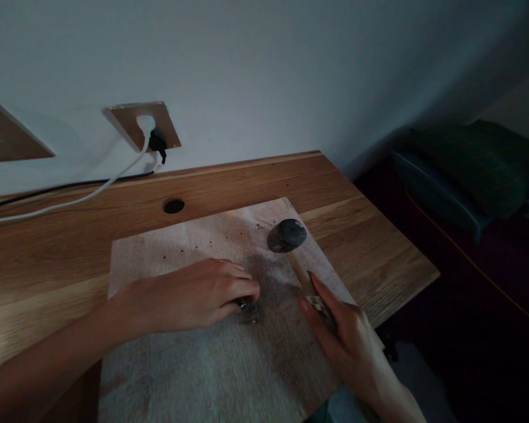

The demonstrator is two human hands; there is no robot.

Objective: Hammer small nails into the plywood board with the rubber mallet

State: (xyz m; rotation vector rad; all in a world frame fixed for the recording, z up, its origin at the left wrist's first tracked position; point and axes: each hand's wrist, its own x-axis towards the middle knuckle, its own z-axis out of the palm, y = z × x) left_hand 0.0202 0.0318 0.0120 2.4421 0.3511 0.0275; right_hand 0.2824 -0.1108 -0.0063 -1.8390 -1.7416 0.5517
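My right hand point(344, 335) grips the light wooden handle of a hammer point(287, 236) with a thick, rounded dark head. The head is over the upper right part of a pale, whitish wood board point(158, 364). My left hand point(220, 291) is over the middle of this board, its fingers curled and pressed together at a small heap of metal nails or screws point(250, 312). What the fingertips pinch is hidden. A row of small dark holes crosses the board's upper part. One small metal fastener point(258, 226) stands at the row's right end, left of the hammer head.
The board lies on a brown wooden desk point(370, 247) with a round cable hole point(173, 206). Behind it, a wall socket point(158, 126) holds a white plug and a black plug, their cables running left. Dark green cushions point(476, 170) lie beyond the desk's right edge.
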